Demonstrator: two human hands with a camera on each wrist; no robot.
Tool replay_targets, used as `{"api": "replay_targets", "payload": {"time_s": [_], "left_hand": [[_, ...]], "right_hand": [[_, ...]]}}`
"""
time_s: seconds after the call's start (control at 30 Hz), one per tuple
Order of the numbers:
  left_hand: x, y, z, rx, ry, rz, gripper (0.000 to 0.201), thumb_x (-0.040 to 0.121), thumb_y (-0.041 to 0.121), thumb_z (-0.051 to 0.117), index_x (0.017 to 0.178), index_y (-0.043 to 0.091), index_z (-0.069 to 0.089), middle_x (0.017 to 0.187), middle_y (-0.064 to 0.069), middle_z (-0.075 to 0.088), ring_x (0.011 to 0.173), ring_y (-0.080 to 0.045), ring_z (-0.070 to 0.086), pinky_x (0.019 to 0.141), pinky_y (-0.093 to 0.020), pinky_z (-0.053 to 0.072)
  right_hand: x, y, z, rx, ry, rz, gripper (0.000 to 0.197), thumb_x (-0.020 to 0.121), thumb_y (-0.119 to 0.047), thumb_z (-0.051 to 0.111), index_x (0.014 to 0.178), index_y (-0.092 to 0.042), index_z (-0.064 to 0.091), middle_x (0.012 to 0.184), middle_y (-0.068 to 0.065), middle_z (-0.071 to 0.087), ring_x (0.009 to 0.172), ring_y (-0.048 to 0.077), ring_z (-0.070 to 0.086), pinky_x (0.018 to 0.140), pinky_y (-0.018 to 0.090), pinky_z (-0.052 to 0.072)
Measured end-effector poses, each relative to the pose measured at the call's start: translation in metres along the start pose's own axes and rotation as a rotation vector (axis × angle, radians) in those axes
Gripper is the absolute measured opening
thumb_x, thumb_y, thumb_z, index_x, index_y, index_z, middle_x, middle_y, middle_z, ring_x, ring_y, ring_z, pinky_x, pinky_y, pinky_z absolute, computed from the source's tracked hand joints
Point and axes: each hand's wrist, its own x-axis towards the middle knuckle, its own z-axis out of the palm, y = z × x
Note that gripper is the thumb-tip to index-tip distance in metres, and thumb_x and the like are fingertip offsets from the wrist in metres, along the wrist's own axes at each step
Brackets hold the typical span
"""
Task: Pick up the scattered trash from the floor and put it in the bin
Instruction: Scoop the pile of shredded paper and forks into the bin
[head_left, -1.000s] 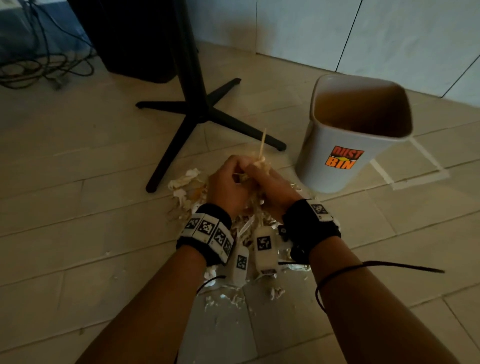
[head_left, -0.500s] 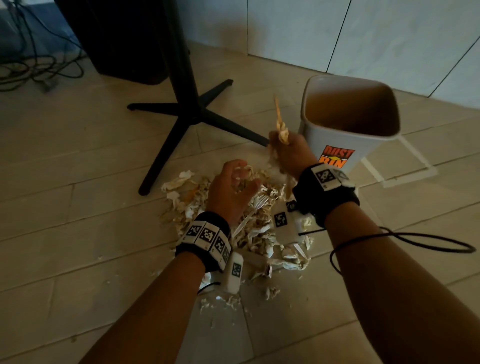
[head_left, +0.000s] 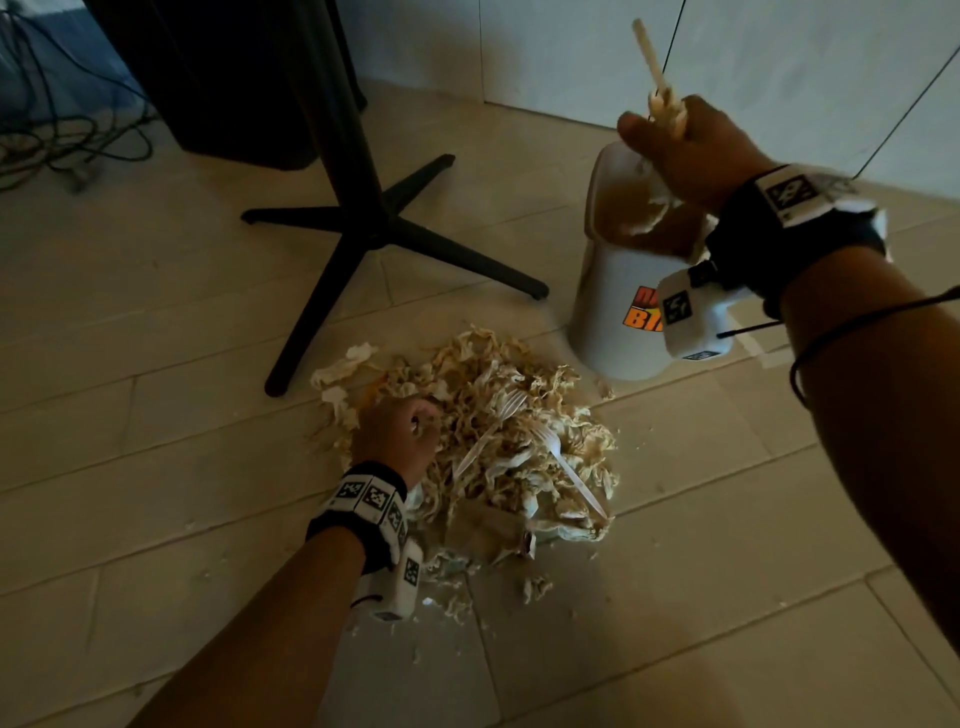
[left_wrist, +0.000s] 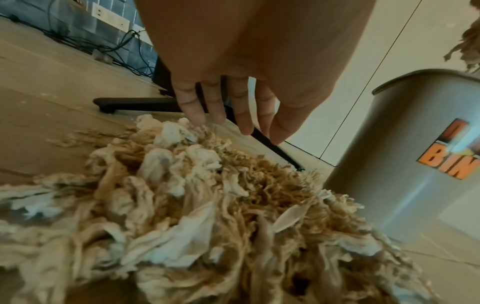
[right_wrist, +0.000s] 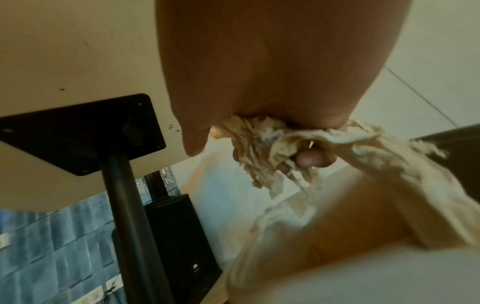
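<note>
A heap of shredded paper and crumpled tissue (head_left: 509, 441) lies on the tiled floor, with two white plastic forks (head_left: 493, 431) on top. My left hand (head_left: 400, 431) is at the heap's left side; in the left wrist view its fingers (left_wrist: 197, 111) hang straight just above the shreds (left_wrist: 207, 205) and hold nothing. My right hand (head_left: 660, 135) is raised over the mouth of the white bin (head_left: 608, 312) and grips a handful of shreds (right_wrist: 259, 144) and a pale stick (head_left: 647, 52) that points up. Loose strands dangle from it toward the bin.
A black table pedestal with four feet (head_left: 374, 223) stands just behind the heap; one foot reaches toward the bin. A black speaker box (head_left: 249, 78) and tangled cables (head_left: 67, 140) are at the back left. The wall runs close behind the bin (left_wrist: 415, 164).
My right hand has lifted its handful and the stick from the heap up and right to above the bin. My left hand has let go and dropped to the heap's left side.
</note>
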Motion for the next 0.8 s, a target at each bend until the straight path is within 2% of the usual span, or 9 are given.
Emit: {"api": "replay_targets", "payload": {"time_s": [0.07,0.17,0.23,0.3,0.4,0.5,0.6,0.7,0.8], "left_hand": [[0.007,-0.008,-0.002,0.104,-0.006,-0.039,0.010,0.084,0.039,0.062,0.093,0.037,0.062,0.110,0.003,0.061,0.105,-0.028,0.057,0.084,-0.048,0.053],[0.020,-0.021,-0.004,0.247,-0.081,-0.092,0.035,0.080,0.051,0.061,0.112,0.038,0.056,0.131,0.001,0.047,0.122,-0.032,0.044,0.095,-0.052,0.045],[0.031,-0.028,-0.007,0.288,-0.202,-0.144,0.060,0.078,0.060,0.058,0.133,0.042,0.041,0.151,-0.001,0.026,0.139,-0.033,0.024,0.108,-0.054,0.032],[0.042,-0.030,-0.010,0.290,-0.314,-0.196,0.076,0.077,0.064,0.058,0.142,0.050,0.021,0.160,0.005,0.003,0.147,-0.033,0.006,0.113,-0.056,0.024],[0.050,-0.018,-0.012,0.266,-0.430,-0.226,0.078,0.083,0.054,0.060,0.142,0.059,0.008,0.160,0.009,-0.008,0.146,-0.038,0.007,0.110,-0.054,0.033],[0.053,-0.007,-0.007,0.305,-0.493,-0.193,0.075,0.088,0.036,0.062,0.148,0.045,0.019,0.161,-0.001,0.005,0.145,-0.033,0.020,0.112,-0.044,0.035],[0.047,-0.005,0.001,0.360,-0.426,-0.178,0.063,0.088,0.025,0.065,0.145,0.028,0.038,0.154,-0.007,0.028,0.136,-0.032,0.037,0.109,-0.042,0.039],[0.038,-0.004,0.006,0.372,-0.358,-0.121,0.046,0.088,0.020,0.066,0.132,0.020,0.055,0.142,-0.010,0.046,0.125,-0.032,0.049,0.102,-0.042,0.045],[0.036,0.004,0.000,0.249,-0.257,-0.107,0.023,0.083,0.019,0.069,0.106,0.022,0.068,0.118,-0.009,0.063,0.099,-0.028,0.062,0.085,-0.039,0.055]], "right_hand": [[0.002,0.008,-0.006,-0.029,-0.011,0.007,0.061,0.076,-0.074,0.053,0.112,-0.025,0.053,0.111,0.006,0.066,0.101,0.027,0.064,0.093,0.047,0.052],[0.006,0.024,-0.012,-0.125,-0.069,0.024,0.065,0.082,-0.064,0.058,0.129,-0.020,0.049,0.122,0.003,0.058,0.108,0.021,0.056,0.092,0.037,0.046],[0.005,0.032,-0.012,-0.197,-0.142,0.042,0.067,0.084,-0.056,0.063,0.139,-0.023,0.042,0.127,0.001,0.052,0.111,0.018,0.051,0.091,0.030,0.040],[0.008,0.037,-0.008,-0.212,-0.216,0.076,0.077,0.082,-0.053,0.067,0.146,-0.027,0.033,0.141,0.006,0.048,0.121,0.024,0.051,0.098,0.034,0.041],[0.003,0.038,0.002,-0.159,-0.244,0.115,0.080,0.082,-0.048,0.070,0.148,-0.028,0.030,0.148,0.009,0.042,0.129,0.028,0.047,0.103,0.036,0.040],[-0.002,0.037,0.014,-0.201,-0.187,0.003,0.072,0.084,-0.048,0.067,0.145,-0.027,0.035,0.146,0.010,0.042,0.131,0.029,0.045,0.109,0.042,0.039],[-0.015,0.026,0.029,-0.192,-0.028,-0.166,0.055,0.089,-0.043,0.061,0.139,-0.027,0.043,0.139,0.008,0.048,0.123,0.025,0.050,0.098,0.031,0.042],[-0.035,0.011,0.048,-0.106,0.143,-0.377,0.036,0.093,-0.035,0.055,0.127,-0.023,0.055,0.126,0.004,0.055,0.111,0.018,0.057,0.096,0.029,0.045],[-0.053,0.001,0.073,0.006,0.260,-0.545,0.024,0.093,-0.024,0.050,0.110,-0.018,0.066,0.110,0.000,0.063,0.100,0.013,0.059,0.089,0.026,0.048]]}}
